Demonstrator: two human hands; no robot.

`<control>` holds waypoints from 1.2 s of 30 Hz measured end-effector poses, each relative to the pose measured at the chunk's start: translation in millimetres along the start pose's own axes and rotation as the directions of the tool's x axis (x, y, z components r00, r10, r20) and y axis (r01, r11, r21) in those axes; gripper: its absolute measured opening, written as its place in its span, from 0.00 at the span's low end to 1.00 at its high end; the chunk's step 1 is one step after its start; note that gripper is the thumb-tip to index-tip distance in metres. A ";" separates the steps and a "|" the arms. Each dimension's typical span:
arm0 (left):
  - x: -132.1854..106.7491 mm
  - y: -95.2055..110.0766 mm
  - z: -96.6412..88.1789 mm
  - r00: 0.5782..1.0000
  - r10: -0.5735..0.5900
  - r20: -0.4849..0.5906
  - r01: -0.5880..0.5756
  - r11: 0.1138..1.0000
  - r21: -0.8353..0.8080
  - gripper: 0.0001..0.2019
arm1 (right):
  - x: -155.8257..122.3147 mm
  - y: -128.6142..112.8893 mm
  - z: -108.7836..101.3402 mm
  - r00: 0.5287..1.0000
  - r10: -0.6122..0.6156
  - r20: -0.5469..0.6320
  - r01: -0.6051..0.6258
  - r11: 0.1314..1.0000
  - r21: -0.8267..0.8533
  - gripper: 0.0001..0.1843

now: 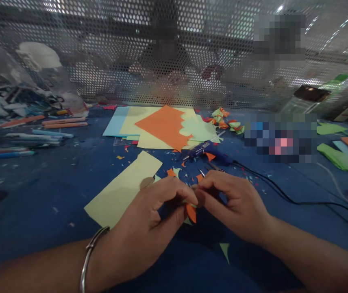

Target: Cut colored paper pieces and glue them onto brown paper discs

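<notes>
My left hand [149, 226] and my right hand [231, 201] meet above the blue table [40, 191], fingers pinched together on a small orange and green paper piece [191, 212]. A metal bangle [92, 252] circles my left wrist. Just beyond my fingers lies a blue glue gun [206, 150] with its black cord [283, 195] running off to the right. A pale yellow paper strip [125, 187] lies left of my left hand. Small orange and green scraps [174, 173] dot the table near my fingertips.
Sheets of orange, yellow, green and blue paper [162, 126] lie stacked farther back. Pens and markers [33, 136] lie at the left. Folded paper bits [224, 120] sit behind the glue gun, green and orange sheets [344, 154] at the right. A perforated metal screen [174, 53] closes the far side.
</notes>
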State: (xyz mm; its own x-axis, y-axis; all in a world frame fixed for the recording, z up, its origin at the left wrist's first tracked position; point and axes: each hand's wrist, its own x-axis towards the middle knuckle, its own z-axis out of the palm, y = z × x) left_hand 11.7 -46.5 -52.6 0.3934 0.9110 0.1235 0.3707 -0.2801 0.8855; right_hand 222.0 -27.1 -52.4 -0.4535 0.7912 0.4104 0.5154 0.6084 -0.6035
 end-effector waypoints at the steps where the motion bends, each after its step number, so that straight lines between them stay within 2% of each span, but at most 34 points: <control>1: -0.2 -1.0 -0.3 1.000 -0.012 -0.008 0.012 1.000 0.018 0.05 | 0.3 0.5 -0.4 1.000 0.006 0.008 -0.006 1.000 0.003 0.11; 4: 2.8 -5.2 -1.8 0.993 -0.111 -0.051 0.107 0.991 -0.078 0.04 | 2.5 7.4 -5.9 0.998 0.061 -0.014 -0.062 0.997 -0.040 0.10; 7: 10.0 -6.8 -5.7 0.977 -0.186 -0.107 0.163 0.967 -0.194 0.05 | 8.4 26.1 -18.6 0.971 0.157 -0.183 -0.188 0.967 -0.171 0.07; 10: 16.7 -4.8 -9.9 0.953 -0.249 -0.172 0.209 0.952 -0.223 0.06 | 16.7 52.6 -31.7 0.930 0.150 -0.336 -0.252 0.925 -0.283 0.07; 11: 18.1 -4.2 -10.7 0.949 -0.258 -0.183 0.214 0.949 -0.232 0.06 | 19.4 61.2 -34.3 0.925 0.146 -0.351 -0.270 0.902 -0.337 0.09; 15: 18.7 -6.0 -10.5 0.948 -0.252 -0.197 0.195 0.943 -0.270 0.07 | 26.2 84.8 -33.1 0.924 0.295 -0.241 -0.369 0.851 -0.372 0.22; 17: 18.2 -8.9 -9.9 0.947 -0.247 -0.206 0.191 0.948 -0.255 0.07 | 27.7 90.1 -28.4 0.925 0.315 -0.214 -0.375 0.847 -0.377 0.23; 23: 20.4 -13.5 -10.4 0.946 -0.231 -0.228 0.176 0.955 -0.237 0.07 | 30.2 91.9 -22.3 0.919 0.308 -0.247 -0.384 0.844 -0.375 0.15; 27: 22.9 -14.4 -11.2 0.943 -0.234 -0.236 0.180 0.957 -0.227 0.08 | 29.1 86.7 -26.1 0.911 0.290 -0.291 -0.385 0.853 -0.353 0.15; 33: 26.0 -15.6 -12.4 0.936 -0.239 -0.258 0.188 0.960 -0.207 0.08 | 20.4 69.6 -35.3 0.888 0.186 -0.420 -0.355 0.859 -0.369 0.16; 36: 28.0 -16.7 -12.4 0.933 -0.244 -0.265 0.187 0.956 -0.225 0.08 | 15.3 58.2 -37.6 0.885 0.145 -0.442 -0.326 0.870 -0.369 0.16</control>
State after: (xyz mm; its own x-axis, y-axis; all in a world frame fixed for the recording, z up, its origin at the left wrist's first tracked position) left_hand 6.0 -12.6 -58.4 0.0533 0.9984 0.0176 0.2388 -0.0298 0.9706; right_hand 272.4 22.7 -55.5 -0.0059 0.8160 0.5780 0.8648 0.2945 -0.4068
